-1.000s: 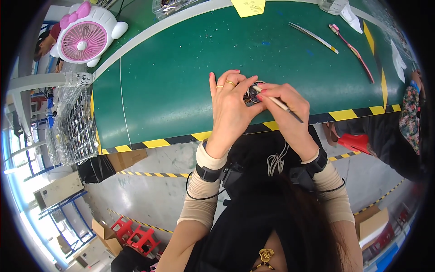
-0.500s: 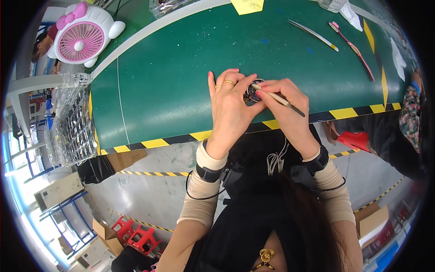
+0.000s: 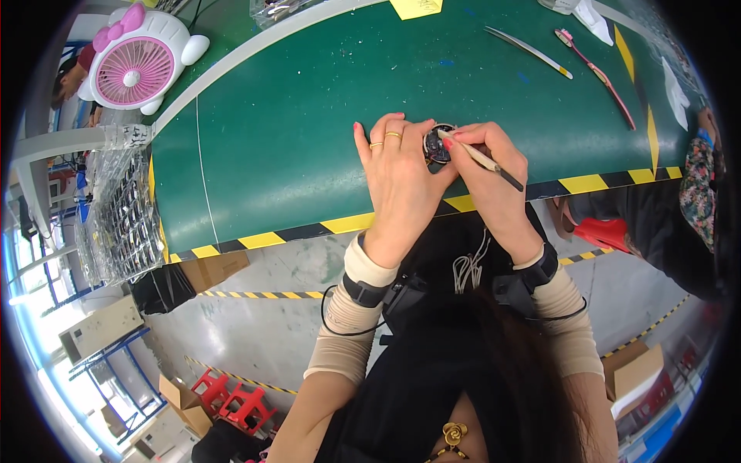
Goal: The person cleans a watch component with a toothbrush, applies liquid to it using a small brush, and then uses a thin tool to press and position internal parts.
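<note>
A small round black part with a pale rim (image 3: 438, 147) is held close above the green bench top, near its front edge. My left hand (image 3: 405, 174) grips it at the left side with thumb and forefinger, the other fingers stretched away. In my right hand (image 3: 498, 174) is a slim pale stick with a dark end (image 3: 488, 160), pinched like a pen. Its tip reaches into the face of the round part; the exact contact spot is too small to tell. The right fingers hide part of the round part's right side.
Tweezers (image 3: 529, 52) and a pink toothbrush (image 3: 598, 76) lie at the far right of the green bench (image 3: 293, 147). A white and pink fan (image 3: 135, 65) stands far left, above stacked clear trays (image 3: 120, 208). Another person's patterned sleeve (image 3: 700, 189) is at the right edge.
My left hand has shifted slightly right, uncovering more of the round part. The right hand and stick have moved a little, with the tip still over the part.
</note>
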`<state>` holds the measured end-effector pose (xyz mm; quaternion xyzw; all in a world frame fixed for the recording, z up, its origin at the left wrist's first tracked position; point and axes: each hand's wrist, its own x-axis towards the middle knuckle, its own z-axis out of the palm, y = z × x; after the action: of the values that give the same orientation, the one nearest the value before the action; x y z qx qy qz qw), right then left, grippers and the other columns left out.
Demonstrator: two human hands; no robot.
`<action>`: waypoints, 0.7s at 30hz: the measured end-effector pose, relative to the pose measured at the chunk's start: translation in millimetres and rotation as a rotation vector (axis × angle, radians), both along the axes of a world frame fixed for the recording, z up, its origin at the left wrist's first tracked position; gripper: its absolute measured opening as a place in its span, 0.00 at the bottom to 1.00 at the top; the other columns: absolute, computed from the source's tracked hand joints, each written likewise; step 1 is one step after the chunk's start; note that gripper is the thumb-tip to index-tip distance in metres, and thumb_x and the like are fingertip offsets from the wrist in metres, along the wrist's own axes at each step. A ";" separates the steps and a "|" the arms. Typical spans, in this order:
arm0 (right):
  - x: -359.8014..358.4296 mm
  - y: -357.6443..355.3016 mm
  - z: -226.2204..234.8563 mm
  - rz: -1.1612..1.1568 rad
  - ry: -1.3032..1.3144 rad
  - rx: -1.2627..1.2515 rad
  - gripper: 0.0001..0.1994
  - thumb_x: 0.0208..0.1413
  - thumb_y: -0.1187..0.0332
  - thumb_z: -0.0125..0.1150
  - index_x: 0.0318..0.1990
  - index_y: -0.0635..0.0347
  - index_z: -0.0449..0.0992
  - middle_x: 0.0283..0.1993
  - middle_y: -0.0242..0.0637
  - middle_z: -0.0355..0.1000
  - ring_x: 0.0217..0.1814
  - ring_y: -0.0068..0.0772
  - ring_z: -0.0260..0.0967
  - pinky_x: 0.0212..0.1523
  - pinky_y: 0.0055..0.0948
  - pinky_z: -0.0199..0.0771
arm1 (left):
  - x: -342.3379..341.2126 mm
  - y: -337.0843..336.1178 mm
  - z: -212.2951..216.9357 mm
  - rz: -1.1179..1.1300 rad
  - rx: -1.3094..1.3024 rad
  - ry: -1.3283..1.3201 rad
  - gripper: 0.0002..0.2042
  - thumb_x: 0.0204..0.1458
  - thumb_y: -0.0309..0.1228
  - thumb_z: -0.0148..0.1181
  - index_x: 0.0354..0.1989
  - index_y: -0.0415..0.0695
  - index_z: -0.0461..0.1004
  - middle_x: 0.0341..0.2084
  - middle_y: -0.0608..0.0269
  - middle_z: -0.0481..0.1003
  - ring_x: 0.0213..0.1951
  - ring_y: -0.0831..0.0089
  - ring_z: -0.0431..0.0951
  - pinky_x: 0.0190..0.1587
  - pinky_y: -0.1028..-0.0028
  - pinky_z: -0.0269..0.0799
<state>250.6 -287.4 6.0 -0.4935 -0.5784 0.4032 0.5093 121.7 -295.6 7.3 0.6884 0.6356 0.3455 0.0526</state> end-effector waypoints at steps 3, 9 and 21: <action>3.6 -0.7 0.9 0.024 -0.015 -0.028 0.04 0.55 0.79 0.62 0.36 0.66 0.74 0.41 0.36 0.76 0.40 0.19 0.73 0.39 0.19 0.73 | -15.8 -0.8 15.2 -0.170 -0.128 -0.013 0.28 0.33 0.35 0.77 0.47 0.43 0.78 0.39 0.61 0.72 0.52 0.59 0.70 0.66 0.49 0.50; 7.6 -0.4 6.8 0.078 -0.006 -0.087 0.04 0.56 0.78 0.63 0.36 0.66 0.74 0.40 0.36 0.76 0.40 0.19 0.73 0.39 0.17 0.73 | -35.2 10.6 21.4 -0.346 -0.156 0.011 0.31 0.32 0.37 0.78 0.49 0.44 0.76 0.41 0.59 0.71 0.52 0.58 0.69 0.66 0.51 0.51; 10.7 -0.9 1.5 0.091 0.053 -0.054 0.06 0.52 0.79 0.65 0.35 0.65 0.74 0.36 0.37 0.74 0.38 0.27 0.74 0.38 0.24 0.75 | -4.5 1.3 1.8 -0.121 -0.047 -0.030 0.25 0.32 0.33 0.76 0.41 0.42 0.74 0.40 0.61 0.70 0.52 0.57 0.68 0.66 0.44 0.48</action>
<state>261.3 -288.2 7.5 -0.4694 -0.5756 0.4543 0.4919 117.2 -294.3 9.1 0.7189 0.5999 0.3367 0.0992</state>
